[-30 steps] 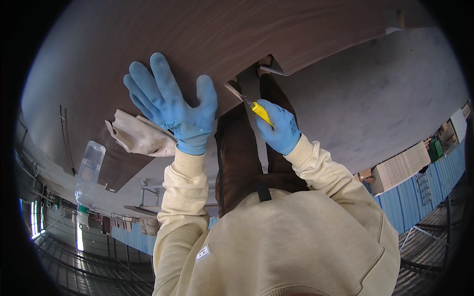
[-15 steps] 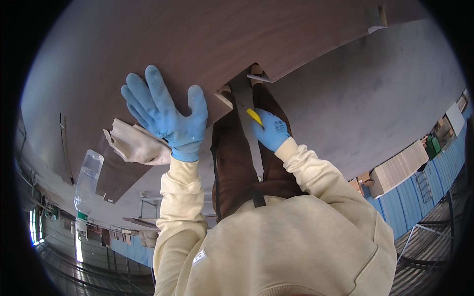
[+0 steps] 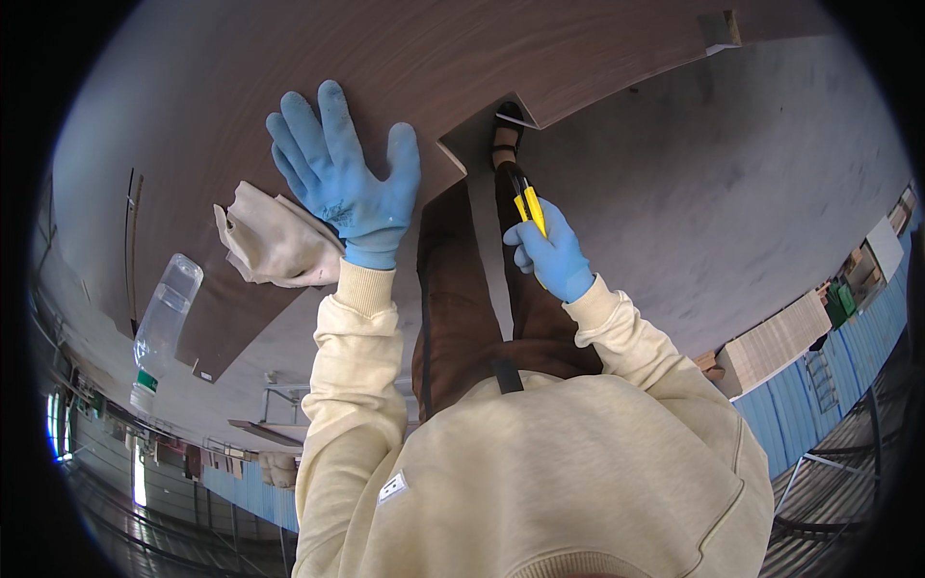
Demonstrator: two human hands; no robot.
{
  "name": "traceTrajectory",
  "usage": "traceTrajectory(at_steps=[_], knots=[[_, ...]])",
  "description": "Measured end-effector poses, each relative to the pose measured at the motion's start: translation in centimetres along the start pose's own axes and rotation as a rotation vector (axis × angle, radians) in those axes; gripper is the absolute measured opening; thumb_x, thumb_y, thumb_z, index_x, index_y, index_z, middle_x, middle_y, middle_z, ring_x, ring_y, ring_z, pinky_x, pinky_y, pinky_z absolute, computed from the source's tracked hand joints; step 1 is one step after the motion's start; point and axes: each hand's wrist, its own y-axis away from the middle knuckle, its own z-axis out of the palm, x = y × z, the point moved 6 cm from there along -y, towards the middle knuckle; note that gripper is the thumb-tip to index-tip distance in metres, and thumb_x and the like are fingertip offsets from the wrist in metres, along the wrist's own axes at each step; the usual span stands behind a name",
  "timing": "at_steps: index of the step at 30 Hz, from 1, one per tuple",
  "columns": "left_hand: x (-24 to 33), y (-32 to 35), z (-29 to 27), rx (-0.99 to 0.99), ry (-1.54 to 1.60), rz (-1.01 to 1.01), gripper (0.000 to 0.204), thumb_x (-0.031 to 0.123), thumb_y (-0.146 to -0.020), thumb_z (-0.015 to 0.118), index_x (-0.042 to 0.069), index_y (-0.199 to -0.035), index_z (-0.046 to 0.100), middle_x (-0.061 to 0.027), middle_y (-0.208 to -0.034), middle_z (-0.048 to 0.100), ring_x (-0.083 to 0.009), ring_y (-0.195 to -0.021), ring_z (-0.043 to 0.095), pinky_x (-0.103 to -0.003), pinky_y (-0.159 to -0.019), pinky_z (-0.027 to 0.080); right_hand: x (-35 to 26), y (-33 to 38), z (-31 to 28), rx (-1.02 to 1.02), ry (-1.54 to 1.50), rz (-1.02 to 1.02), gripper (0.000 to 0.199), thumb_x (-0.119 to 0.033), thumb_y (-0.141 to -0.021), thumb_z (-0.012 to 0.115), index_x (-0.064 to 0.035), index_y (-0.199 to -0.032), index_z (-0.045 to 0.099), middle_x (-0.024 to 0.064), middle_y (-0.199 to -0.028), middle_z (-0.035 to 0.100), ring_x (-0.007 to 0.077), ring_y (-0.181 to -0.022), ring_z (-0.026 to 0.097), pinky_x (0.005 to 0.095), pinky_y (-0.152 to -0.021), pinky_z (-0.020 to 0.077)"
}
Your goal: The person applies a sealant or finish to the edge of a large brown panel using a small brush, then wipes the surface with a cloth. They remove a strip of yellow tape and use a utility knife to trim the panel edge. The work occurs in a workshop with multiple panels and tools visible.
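My left hand (image 3: 352,183), in a blue glove, lies spread on a large brown panel (image 3: 462,72), fingers pointing to the far side. Beside its wrist a crumpled beige cloth (image 3: 275,236) rests on the panel. My right hand (image 3: 559,258), also gloved in blue, is closed round a yellow and black utility knife (image 3: 530,209). The knife points away from me, above my right leg and apart from the panel. Its blade tip is too small to make out. A notch with pale edges (image 3: 453,159) cuts into the panel's near side, ahead of my legs.
A clear plastic bottle (image 3: 169,313) with a green band lies on the left, near the panel's corner. A small block (image 3: 720,32) sits at the panel's far right edge. Grey floor (image 3: 674,202) spreads to the right, with stacked boards (image 3: 776,342) along a blue wall.
My right hand has turned and moved slightly right, so more of the utility knife shows. The left hand, still spread, appears a little farther up and right in view, as does the cloth.
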Motion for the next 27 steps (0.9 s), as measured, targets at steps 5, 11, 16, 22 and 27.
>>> traceTrajectory(at_steps=[5,11,16,22,27], knots=[[-0.2,0.1,0.0,0.022,-0.001,0.006,0.084,0.045,-0.088,0.074,0.014,-0.16,0.043,-0.0219,-0.168,0.031,-0.0474,-0.154,0.026,-0.058,-0.123,0.024,-1.6,0.9,0.1,0.028,-0.01,0.03,0.037,-0.016,-0.104,0.056,-0.001,-0.138,0.051,0.0063,-0.09,0.07,0.0088,-0.067,0.065,0.0255,-0.061,0.0543],[-0.1,0.2,-0.1,0.033,-0.015,-0.003,0.083,0.049,-0.089,0.072,0.014,-0.16,0.043,-0.0216,-0.168,0.031,-0.0463,-0.155,0.026,-0.057,-0.122,0.025,-2.9,2.1,-0.4,0.075,-0.062,0.003,0.033,-0.015,-0.103,0.057,0.0005,-0.132,0.052,0.008,-0.09,0.07,0.0093,-0.065,0.064,0.0251,-0.058,0.0533],[0.1,0.0,-0.5,0.088,0.015,-0.017,0.075,0.046,-0.088,0.075,0.013,-0.152,0.054,-0.0205,-0.163,0.04,-0.0467,-0.151,0.033,-0.057,-0.121,0.027,-4.9,2.9,-0.8,0.081,-0.062,-0.095,0.034,-0.012,-0.102,0.056,0.0017,-0.133,0.051,0.0089,-0.09,0.07,0.0092,-0.065,0.063,0.0252,-0.058,0.0531],[3.3,-2.3,-0.4,0.11,0.286,0.122,0.068,0.045,-0.085,0.077,0.016,-0.145,0.062,-0.0183,-0.163,0.041,-0.0437,-0.151,0.033,-0.057,-0.122,0.025,-8.3,4.6,-1.2,0.1,0.034,-0.205,0.045,-0.011,-0.101,0.059,0.0038,-0.143,0.05,0.0101,-0.097,0.072,0.0106,-0.07,0.066,0.0261,-0.064,0.0558],[6.1,-3.9,1.2,-0.127,0.305,0.318,0.058,0.049,-0.084,0.079,0.021,-0.135,0.068,-0.015,-0.168,0.034,-0.0379,-0.156,0.027,-0.053,-0.127,0.017,-11.8,4.4,-2.9,0.252,0.384,-0.369,0.047,-0.012,-0.101,0.06,0.001,-0.145,0.051,0.015,-0.103,0.073,0.0178,-0.076,0.072,0.0312,-0.071,0.0583]])
